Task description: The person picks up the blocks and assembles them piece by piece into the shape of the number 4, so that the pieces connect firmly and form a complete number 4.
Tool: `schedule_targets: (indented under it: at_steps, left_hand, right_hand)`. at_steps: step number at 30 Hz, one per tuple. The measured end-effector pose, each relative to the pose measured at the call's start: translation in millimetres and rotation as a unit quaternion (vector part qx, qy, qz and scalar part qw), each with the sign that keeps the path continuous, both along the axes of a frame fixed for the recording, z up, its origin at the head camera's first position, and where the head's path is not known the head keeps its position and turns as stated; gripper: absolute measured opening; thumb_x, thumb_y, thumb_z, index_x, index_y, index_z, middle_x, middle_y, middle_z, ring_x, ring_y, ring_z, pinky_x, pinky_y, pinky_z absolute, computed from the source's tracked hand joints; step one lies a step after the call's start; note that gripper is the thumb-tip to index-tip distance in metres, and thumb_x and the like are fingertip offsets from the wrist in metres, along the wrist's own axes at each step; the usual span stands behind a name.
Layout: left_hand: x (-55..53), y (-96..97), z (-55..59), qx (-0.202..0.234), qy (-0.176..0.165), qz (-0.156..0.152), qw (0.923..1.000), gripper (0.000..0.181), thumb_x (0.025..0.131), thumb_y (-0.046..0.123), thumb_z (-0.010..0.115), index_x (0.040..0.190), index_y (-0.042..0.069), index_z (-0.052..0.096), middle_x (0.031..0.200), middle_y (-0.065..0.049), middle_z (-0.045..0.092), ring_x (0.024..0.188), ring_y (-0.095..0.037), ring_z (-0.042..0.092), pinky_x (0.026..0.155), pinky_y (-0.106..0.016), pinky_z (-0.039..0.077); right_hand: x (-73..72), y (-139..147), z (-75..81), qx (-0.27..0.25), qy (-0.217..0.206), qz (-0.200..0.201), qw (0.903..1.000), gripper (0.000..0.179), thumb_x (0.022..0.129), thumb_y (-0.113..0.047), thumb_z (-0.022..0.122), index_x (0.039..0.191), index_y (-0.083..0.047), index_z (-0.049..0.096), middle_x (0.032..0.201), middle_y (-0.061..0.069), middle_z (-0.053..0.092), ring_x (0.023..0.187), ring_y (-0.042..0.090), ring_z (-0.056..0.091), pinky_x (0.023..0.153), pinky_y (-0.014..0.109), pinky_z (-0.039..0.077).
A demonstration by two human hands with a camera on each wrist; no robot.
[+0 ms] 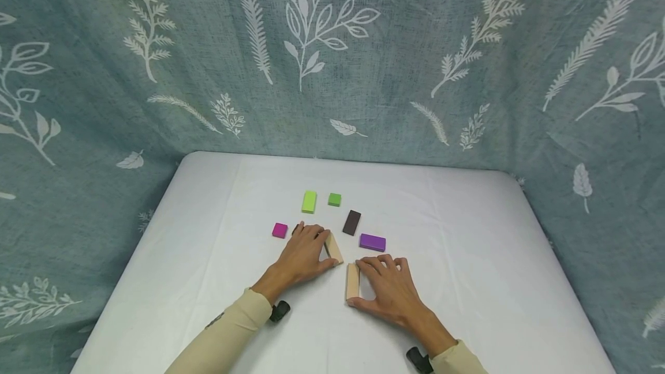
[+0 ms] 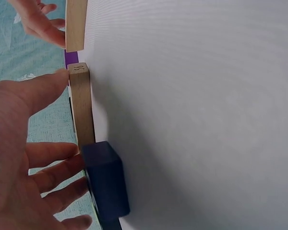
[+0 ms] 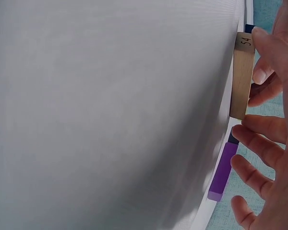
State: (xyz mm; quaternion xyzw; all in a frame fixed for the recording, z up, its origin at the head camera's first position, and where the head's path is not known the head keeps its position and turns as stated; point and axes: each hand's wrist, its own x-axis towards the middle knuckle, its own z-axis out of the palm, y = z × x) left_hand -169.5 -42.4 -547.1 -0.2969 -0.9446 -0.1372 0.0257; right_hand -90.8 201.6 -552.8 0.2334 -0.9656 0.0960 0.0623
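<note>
My left hand [image 1: 305, 253] pinches a plain wooden block [image 1: 335, 249] lengthwise, thumb at the near end and index finger at the far end. In the left wrist view, a dark blue block [image 2: 105, 184] sits beside that hand's fingers; the head view mostly hides it behind the hand. A second plain wooden block [image 1: 352, 283] lies a little to the right, its ends pinched by the thumb and index finger of my right hand [image 1: 388, 290]. Small dark markings show on its end in the right wrist view. The purple block [image 1: 372, 242] lies just beyond the right fingers.
Farther back on the white-covered table [image 1: 467, 218] are a dark brown block [image 1: 351, 223], a lime block [image 1: 309, 202] and a small green block [image 1: 335, 199]. A magenta block [image 1: 279, 230] lies left of the left hand. Leaf-patterned cloth [image 1: 384, 120] hangs behind the table.
</note>
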Motion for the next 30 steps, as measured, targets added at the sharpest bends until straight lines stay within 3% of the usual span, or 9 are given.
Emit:
schedule_targets:
  at_steps: [13, 30]
  left_hand:
    - [-0.9, 1.1, -0.9, -0.016, -0.005, -0.005, 0.9998, 0.068, 0.09, 0.052, 0.071, 0.139, 0.006, 0.059, 0.136, -0.011, 0.059, 0.132, -0.029, 0.05, 0.119, -0.054, 0.025]
    - [-1.1, -0.4, 4.2, -0.025, -0.039, -0.022, 0.9987, 0.068, 0.094, 0.05, 0.066, 0.147, 0.009, 0.053, 0.144, -0.007, 0.053, 0.138, -0.028, 0.044, 0.119, -0.06, 0.02]
  right_hand:
    - [2.4, -2.9, -0.1, -0.008, 0.01, 0.014, 0.9998, 0.083, 0.077, -0.077, 0.067, 0.133, -0.016, 0.066, 0.128, -0.002, 0.065, 0.112, 0.021, 0.053, 0.088, 0.048, 0.036]
    - [6.7, -16.3, -1.8, -0.002, 0.016, 0.044, 0.9989, 0.082, 0.078, -0.079, 0.065, 0.134, -0.019, 0.067, 0.126, -0.004, 0.065, 0.11, 0.02, 0.054, 0.088, 0.049, 0.036]
